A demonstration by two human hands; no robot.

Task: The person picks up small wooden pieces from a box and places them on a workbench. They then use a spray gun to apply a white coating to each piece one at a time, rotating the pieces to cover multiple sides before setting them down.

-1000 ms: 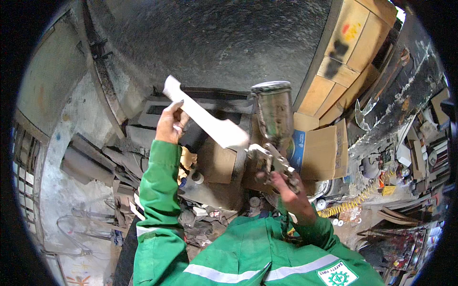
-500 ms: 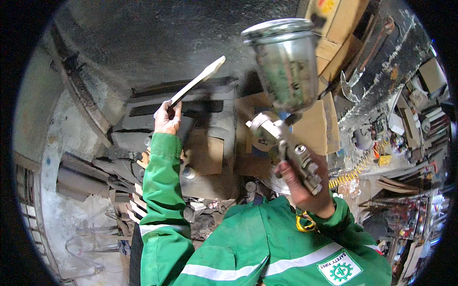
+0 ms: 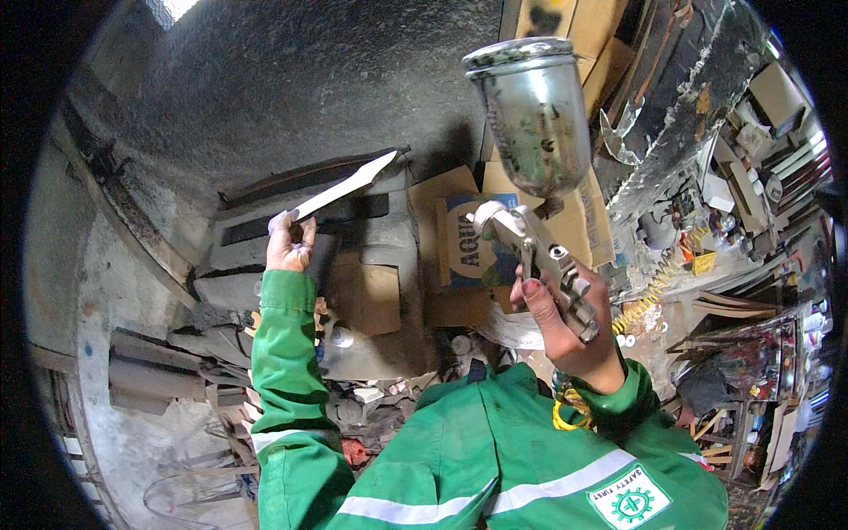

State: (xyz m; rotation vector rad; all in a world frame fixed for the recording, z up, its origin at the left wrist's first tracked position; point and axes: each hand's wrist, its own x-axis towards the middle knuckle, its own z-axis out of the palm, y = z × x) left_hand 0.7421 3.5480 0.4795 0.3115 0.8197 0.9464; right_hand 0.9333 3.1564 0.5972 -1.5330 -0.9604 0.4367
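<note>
1. Gripping a spray gun [image 3: 539, 256] by its handle, the right hand [image 3: 565, 322] has fingers wrapped tight; the gun's metal cup [image 3: 536, 115] rises above.
2. The left hand [image 3: 287, 243] pinches one end of a flat white strip [image 3: 344, 185], held out toward the dark wall [image 3: 291, 79].
3. Cardboard boxes [image 3: 459, 238] sit behind the gun, between both hands.

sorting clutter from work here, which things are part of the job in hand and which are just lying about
In hand:
- spray gun with metal cup, right hand
- white flat strip, left hand

Lying about:
- cardboard boxes
- yellow coiled hose
- cluttered shelves
</note>
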